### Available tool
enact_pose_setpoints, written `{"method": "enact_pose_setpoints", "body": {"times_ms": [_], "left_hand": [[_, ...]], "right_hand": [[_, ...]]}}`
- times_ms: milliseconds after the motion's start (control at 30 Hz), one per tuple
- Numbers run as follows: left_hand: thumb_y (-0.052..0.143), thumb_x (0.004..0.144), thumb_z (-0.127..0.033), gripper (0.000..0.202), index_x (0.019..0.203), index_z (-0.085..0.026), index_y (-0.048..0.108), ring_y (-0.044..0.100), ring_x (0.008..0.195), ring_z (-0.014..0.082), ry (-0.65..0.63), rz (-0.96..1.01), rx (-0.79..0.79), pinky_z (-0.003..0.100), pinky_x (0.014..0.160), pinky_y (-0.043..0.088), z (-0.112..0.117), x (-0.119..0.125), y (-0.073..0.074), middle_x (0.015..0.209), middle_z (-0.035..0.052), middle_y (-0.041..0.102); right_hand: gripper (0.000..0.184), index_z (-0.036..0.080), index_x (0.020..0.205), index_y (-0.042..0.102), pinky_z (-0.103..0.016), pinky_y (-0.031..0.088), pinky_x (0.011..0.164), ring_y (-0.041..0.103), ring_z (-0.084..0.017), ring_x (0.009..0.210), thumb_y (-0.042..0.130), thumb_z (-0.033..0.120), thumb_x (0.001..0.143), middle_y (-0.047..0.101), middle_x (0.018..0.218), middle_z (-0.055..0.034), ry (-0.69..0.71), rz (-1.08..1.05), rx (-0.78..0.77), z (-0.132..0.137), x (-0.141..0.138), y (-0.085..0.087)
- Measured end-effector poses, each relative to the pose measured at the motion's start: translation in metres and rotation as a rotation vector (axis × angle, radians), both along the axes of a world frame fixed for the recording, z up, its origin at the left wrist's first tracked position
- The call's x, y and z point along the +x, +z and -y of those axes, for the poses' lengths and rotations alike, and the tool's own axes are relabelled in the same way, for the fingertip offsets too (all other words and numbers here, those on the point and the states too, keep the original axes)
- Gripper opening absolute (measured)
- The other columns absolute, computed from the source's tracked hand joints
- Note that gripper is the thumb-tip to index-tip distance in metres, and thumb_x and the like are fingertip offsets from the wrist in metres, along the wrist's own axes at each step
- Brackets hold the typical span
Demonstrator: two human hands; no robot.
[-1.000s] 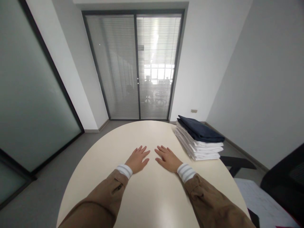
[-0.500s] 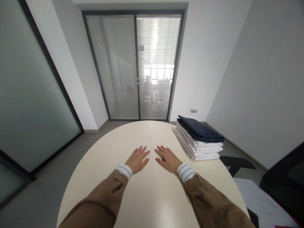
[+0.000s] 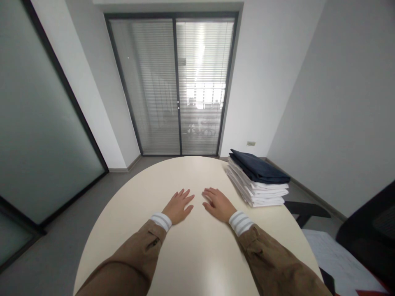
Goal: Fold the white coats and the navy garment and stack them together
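Observation:
My left hand (image 3: 180,206) rests palm down on the pale round table (image 3: 197,255), fingers spread and holding nothing. Across a small gap, my right hand (image 3: 219,204) also lies palm down, its fingers slightly bent and its thumb apart. Nothing is in it. To the right of that hand stands a stack of folded white cloths (image 3: 265,194), apart from my fingers. A folded dark navy cloth (image 3: 261,166) lies on top of the stack, close to the table's right edge.
A black chair (image 3: 370,230) stands at the right, its armrest (image 3: 308,209) close to the table edge. White sheets with faint marks (image 3: 333,255) lie beside the table there. Beyond the table are a glass door with blinds (image 3: 200,102) and a wall socket (image 3: 251,143).
The fingers of my right hand have drawn slightly together and bent a little. My left hand stays where it was. The view has shifted very slightly.

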State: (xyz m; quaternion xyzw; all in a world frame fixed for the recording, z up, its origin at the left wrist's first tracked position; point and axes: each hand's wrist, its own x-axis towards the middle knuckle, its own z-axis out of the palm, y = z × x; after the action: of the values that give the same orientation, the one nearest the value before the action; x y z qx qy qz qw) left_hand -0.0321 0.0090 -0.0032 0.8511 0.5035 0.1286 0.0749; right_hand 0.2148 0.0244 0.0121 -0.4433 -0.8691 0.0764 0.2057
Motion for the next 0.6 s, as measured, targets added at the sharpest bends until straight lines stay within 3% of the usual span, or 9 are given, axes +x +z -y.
{"method": "enact_pose_setpoints", "body": {"times_ms": [67,167,267,333,400,467,600], "left_hand": [[0.044,0.1,-0.04,0.051,0.148,-0.023,0.048,0.025,0.15,0.0319,-0.001,-0.005,-0.001,0.054,0.12,0.022,0.0,0.0,-0.001,0.16,0.0106,0.034],[0.043,0.1,-0.041,0.051,0.148,-0.023,0.048,0.025,0.15,0.0321,-0.002,0.004,-0.003,0.054,0.12,0.022,0.0,-0.002,-0.002,0.16,0.0106,0.034],[0.043,0.1,-0.041,0.051,0.147,-0.023,0.048,0.025,0.15,0.0318,-0.005,0.011,-0.001,0.054,0.12,0.022,0.0,-0.003,-0.002,0.16,0.0108,0.034],[0.043,0.1,-0.041,0.051,0.147,-0.023,0.048,0.025,0.15,0.0319,-0.007,0.012,0.001,0.054,0.12,0.022,0.001,-0.003,-0.002,0.16,0.0109,0.034],[0.043,0.1,-0.041,0.051,0.147,-0.023,0.049,0.026,0.15,0.0319,-0.004,0.02,0.005,0.054,0.12,0.022,0.001,-0.003,-0.002,0.16,0.0106,0.035],[0.044,0.099,-0.039,0.051,0.147,-0.023,0.047,0.027,0.149,0.0315,-0.001,0.04,0.012,0.054,0.12,0.023,0.003,-0.002,-0.001,0.159,0.0101,0.037],[0.047,0.096,-0.035,0.065,0.157,-0.02,0.026,0.029,0.149,0.0295,-0.022,0.159,0.064,0.053,0.121,0.023,0.008,0.003,0.004,0.161,0.0119,0.033]], "right_hand": [[0.044,0.017,0.133,0.059,-0.052,0.024,0.12,0.039,-0.029,0.14,0.047,0.024,0.091,0.052,0.146,-0.0143,-0.094,-0.072,0.194,-0.003,0.006,0.012],[0.044,0.02,0.13,0.059,-0.058,0.018,0.119,0.03,-0.032,0.144,0.046,0.016,0.088,0.047,0.149,-0.0134,-0.378,-0.194,0.492,-0.005,0.026,0.038],[0.046,0.018,0.134,0.055,-0.066,0.016,0.115,0.025,-0.036,0.146,0.051,0.024,0.088,0.038,0.156,-0.0155,-0.69,-0.23,0.719,-0.004,0.057,0.056],[0.047,0.016,0.134,0.054,-0.068,0.016,0.112,0.033,-0.038,0.141,0.052,0.031,0.089,0.047,0.149,-0.0186,-0.823,-0.235,0.757,-0.003,0.078,0.057],[0.037,0.016,0.12,0.063,-0.067,0.024,0.109,0.053,-0.035,0.122,0.05,0.034,0.091,0.066,0.121,-0.0173,-0.832,-0.216,0.717,-0.004,0.096,0.053],[0.03,0.017,0.11,0.067,-0.062,0.032,0.106,0.062,-0.031,0.105,0.048,0.033,0.093,0.072,0.101,-0.0133,-0.778,-0.199,0.7,-0.004,0.105,0.05],[0.025,0.019,0.106,0.066,-0.047,0.046,0.094,0.065,-0.027,0.093,0.051,0.035,0.095,0.071,0.097,-0.0113,-0.549,-0.341,0.757,0.007,0.088,0.054]]}}
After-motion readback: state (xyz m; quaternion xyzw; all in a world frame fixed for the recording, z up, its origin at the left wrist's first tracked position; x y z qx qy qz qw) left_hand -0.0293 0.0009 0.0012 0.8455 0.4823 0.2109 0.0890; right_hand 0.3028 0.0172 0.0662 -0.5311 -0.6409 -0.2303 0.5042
